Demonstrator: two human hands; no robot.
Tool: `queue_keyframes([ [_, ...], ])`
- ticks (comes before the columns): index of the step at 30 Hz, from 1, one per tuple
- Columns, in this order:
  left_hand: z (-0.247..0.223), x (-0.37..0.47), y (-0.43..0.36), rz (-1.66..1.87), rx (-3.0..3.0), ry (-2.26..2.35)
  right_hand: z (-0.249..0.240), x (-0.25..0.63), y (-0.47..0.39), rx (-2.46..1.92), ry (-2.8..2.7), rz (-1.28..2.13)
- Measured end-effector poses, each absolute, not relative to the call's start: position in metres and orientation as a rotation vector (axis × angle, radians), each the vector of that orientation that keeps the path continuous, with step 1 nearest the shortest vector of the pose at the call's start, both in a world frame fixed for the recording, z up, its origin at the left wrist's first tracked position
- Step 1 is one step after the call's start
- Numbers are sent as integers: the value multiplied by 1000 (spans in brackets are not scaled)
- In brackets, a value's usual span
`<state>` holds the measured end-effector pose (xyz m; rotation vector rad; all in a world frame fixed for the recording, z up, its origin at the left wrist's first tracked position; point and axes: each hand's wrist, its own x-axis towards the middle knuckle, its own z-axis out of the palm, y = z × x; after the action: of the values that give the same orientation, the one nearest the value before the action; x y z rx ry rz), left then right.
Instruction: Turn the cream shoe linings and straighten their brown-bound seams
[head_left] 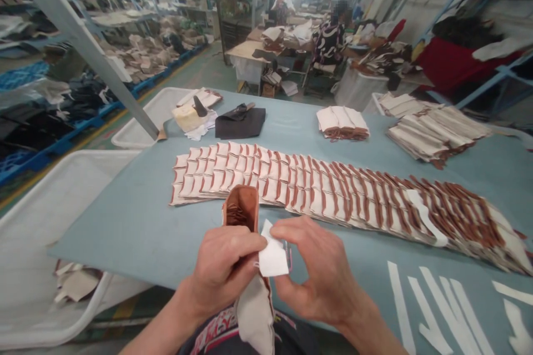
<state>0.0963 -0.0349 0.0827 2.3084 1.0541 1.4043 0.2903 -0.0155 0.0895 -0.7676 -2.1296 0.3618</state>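
Observation:
A small white piece (273, 260), which looks like folded paper or fabric tape, is between my two hands. My left hand (225, 260) is closed, its thumb pinching the left side of that piece. From the other side, my right hand (320, 269) pinches its upper edge between thumb and index finger. Under and behind the hands is a brown leather boot upper (249, 199) with laces inside its opening. Its cream lining (255, 316) hangs down toward my lap. My left fingers cover the middle of the upper, so their hold on it is partly hidden.
A long overlapping row of cream and brown pieces (291, 177) crosses the blue-green table (125, 222). Loose white strips (447, 305) lie at right. More stacks (343, 122) and a black cloth (241, 123) sit behind. A white bin (25, 266) stands left; a co-worker (328, 41) is farther back.

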Motion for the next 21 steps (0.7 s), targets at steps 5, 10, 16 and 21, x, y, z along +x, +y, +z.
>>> queue_keyframes([
  [5,80,107,-39,1370,2327,1032,77,300,-18,-758,-1977,420],
  [10,78,115,-40,1318,2319,1024,79,308,-18,-679,-1875,645],
  [16,79,124,-42,1453,2178,1008,73,295,-24,-627,-1671,961],
  [21,72,127,-55,1503,1936,1181,68,274,-30,-675,-1479,1091],
])
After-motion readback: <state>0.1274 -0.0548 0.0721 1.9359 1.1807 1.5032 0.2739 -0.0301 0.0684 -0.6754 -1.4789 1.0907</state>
